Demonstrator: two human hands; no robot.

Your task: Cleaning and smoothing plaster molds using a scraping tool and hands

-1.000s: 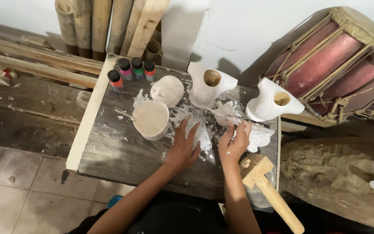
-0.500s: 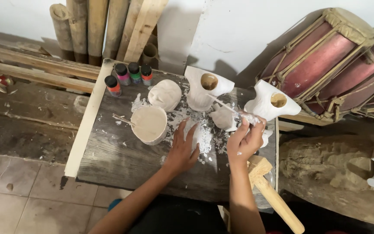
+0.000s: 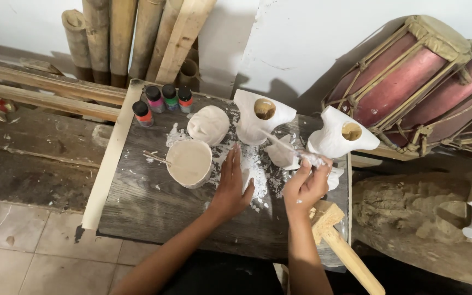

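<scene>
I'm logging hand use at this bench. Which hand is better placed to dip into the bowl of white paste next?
Probably the left hand: it lies flat and empty on the board right beside the bowl. The right hand is farther off, pinching a white scrap.

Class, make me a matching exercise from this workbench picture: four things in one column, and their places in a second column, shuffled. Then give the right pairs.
Things:
1. paint bottles
2. wooden mallet
3. round bowl
4. drum

Places:
A. leaning against the wall, right of the board
B. back left corner of the board
C. beside the left hand, on the board
D. front right corner, below the right hand

Pairs: 1-B, 2-D, 3-C, 4-A
</scene>
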